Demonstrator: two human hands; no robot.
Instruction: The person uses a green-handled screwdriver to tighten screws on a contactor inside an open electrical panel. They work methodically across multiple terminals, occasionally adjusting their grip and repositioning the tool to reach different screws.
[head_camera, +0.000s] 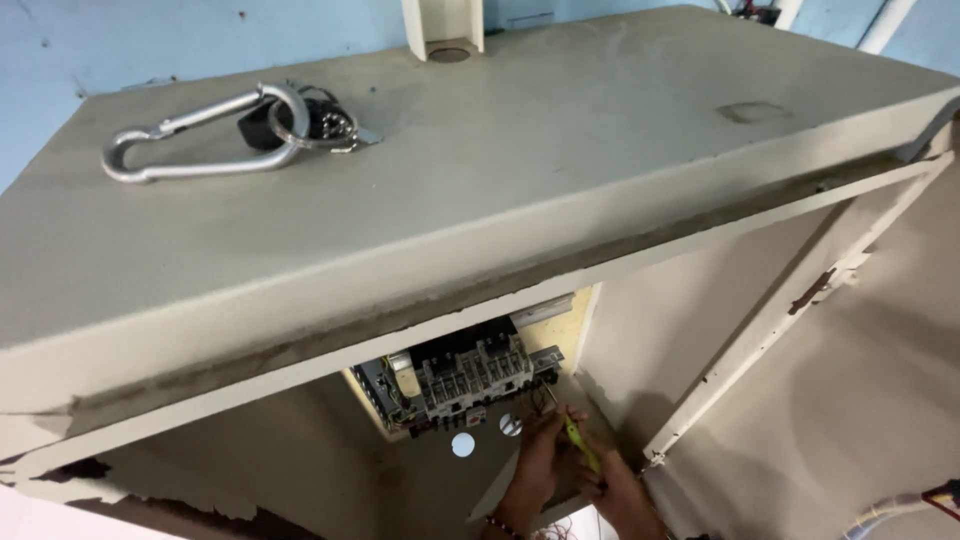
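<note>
I look down over the top of a beige metal cabinet (500, 170). Inside it, low in the view, sits a row of electrical breakers and terminals (460, 380) with wires. My right hand (620, 490) grips a yellow-green screwdriver (578, 440) whose tip points up at the right end of the breaker row. My left hand (535, 460) is beside it, fingers closed near the screwdriver shaft and the wires; what it holds is unclear.
A silver carabiner (195, 140) with a key ring and dark fob (300, 120) lies on the cabinet top at the left. The cabinet door (800, 300) hangs open to the right. A blue wall (60, 60) is behind. Cables (900, 510) show at bottom right.
</note>
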